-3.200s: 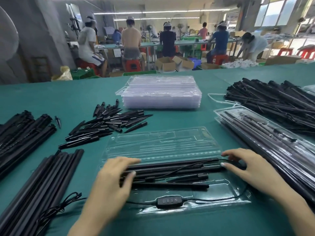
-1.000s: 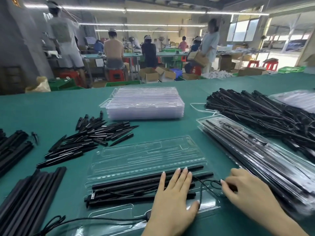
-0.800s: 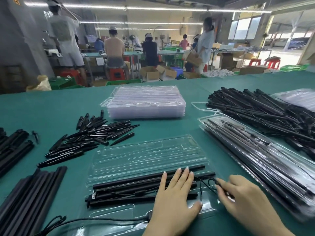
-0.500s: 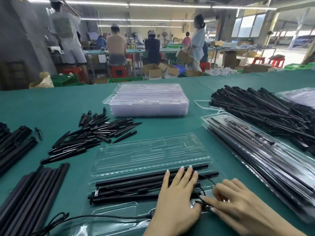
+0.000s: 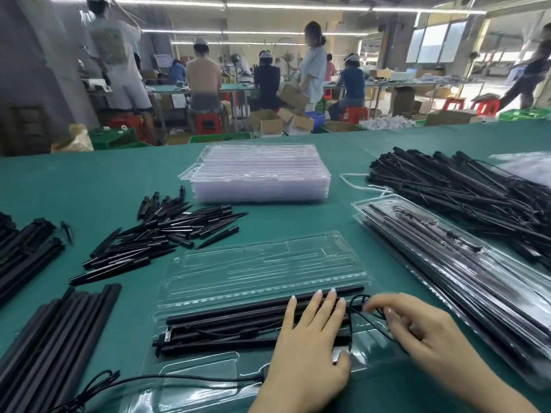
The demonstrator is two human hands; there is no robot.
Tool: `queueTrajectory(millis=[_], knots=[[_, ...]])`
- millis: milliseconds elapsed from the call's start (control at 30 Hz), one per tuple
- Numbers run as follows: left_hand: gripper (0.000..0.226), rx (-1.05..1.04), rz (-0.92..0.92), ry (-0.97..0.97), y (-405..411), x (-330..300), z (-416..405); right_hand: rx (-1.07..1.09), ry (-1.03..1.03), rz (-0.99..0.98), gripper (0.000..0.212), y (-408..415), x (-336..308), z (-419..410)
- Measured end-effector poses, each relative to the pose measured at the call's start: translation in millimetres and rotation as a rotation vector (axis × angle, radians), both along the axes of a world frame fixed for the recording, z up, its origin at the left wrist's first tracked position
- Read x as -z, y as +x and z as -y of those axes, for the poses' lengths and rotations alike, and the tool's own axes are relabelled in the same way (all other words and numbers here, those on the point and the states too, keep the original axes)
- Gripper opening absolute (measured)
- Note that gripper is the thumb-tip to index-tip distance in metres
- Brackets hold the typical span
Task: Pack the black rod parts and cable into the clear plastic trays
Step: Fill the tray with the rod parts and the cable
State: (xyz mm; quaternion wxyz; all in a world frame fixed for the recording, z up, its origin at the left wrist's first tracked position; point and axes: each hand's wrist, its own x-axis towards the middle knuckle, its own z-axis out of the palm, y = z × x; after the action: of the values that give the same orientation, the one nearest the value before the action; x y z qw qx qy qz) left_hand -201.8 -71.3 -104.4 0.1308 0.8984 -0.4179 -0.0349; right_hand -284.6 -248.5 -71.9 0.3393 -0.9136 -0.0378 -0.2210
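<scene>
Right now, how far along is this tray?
Done: black rods lie in the open clear tray. In hand: the left hand presses them flat while the right hand handles the cable loop. Left: the cable tail trails off the tray, and the lid is open.

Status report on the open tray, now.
Left hand flat on the black rods in the open tray. Right hand working the thin cable at the rods' right end; grip blurred. Nothing blocking.

head cam | worn, faces fwd+down | close over green table (image 5: pixel 89 186) | single view
</scene>
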Motion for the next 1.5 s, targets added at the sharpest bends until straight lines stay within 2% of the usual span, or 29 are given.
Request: queueTrajectory(millis=[100,167,267,367,400,433,500,567,633,767,900,1000,1033,1100,1167,1267,1367,1500], knots=[[0.071,-0.009,-0.014,0.001,0.8,0.4,0.3,-0.081,0.068,-0.098,0.065,2.8,-11.6,11.5],[0.07,-0.008,-0.008,0.001,0.6,0.4,0.9,-0.18,0.046,-0.145,0.062,2.5,-18.6,18.5],[0.074,-0.004,0.002,0.011,-0.7,-1.4,0.4,-0.206,-0.153,-0.138,0.051,3.1,-22.3,31.7],[0.069,-0.008,-0.005,0.018,-0.4,-0.4,-0.2,-0.148,-0.501,-0.028,0.018,5.3,-23.9,39.7],[0.069,-0.009,-0.006,0.015,-0.6,-0.4,-0.4,-0.128,-0.566,-0.025,0.02,5.4,-24.9,40.6],[0.07,-0.01,-0.004,0.013,-0.9,-0.4,-0.5,-0.141,-0.56,-0.017,0.025,6.5,-22.6,42.5],[0.07,-0.013,-0.007,0.012,-1.4,-0.7,-0.7,-0.206,-0.395,-0.055,0.029,8.4,-17.5,41.6],[0.07,-0.014,-0.007,0.011,-1.8,-1.2,-0.7,-0.281,-0.19,-0.137,0.022,9.2,-11.1,36.3],[0.068,-0.011,-0.018,0.002,-1.8,-2.3,-0.7,-0.271,-0.048,-0.202,0.018,10.2,-3.4,31.6],[0.059,-0.001,-0.074,-0.023,-1.0,-7.2,-2.3,-0.18,0.141,-0.323,0.026,15.3,-0.5,20.7],[0.056,0.021,-0.156,-0.044,2.4,-14.2,-5.1,-0.25,0.147,-0.433,0.03,20.9,-4.2,16.9],[0.055,0.05,-0.299,-0.201,4.1,-19.7,-8.9,-0.315,0.082,-0.554,0.052,23.0,-7.8,20.9],[0.053,0.037,-0.381,-0.269,4.5,-22.1,-9.0,-0.329,0.038,-0.585,0.052,25.2,-7.9,21.4],[0.05,0.004,-0.482,-0.358,5.1,-21.9,-8.6,-0.338,-0.017,-0.619,0.035,30.2,-8.6,20.8],[0.051,-0.013,-0.407,-0.304,5.5,-18.2,-5.8,-0.356,-0.002,-0.635,0.025,34.3,-11.4,18.7],[0.05,-0.022,-0.401,-0.32,6.8,-14.7,-3.7,-0.369,0.066,-0.605,0.025,38.9,-11.1,19.0],[0.052,-0.009,-0.36,-0.283,8.0,-12.6,-4.1,-0.23,0.157,-0.51,0.022,41.6,-2.8,18.0],[0.052,-0.018,-0.344,-0.308,7.0,-12.1,-4.1,-0.222,0.057,-0.454,0.021,42.1,2.0,11.0]])
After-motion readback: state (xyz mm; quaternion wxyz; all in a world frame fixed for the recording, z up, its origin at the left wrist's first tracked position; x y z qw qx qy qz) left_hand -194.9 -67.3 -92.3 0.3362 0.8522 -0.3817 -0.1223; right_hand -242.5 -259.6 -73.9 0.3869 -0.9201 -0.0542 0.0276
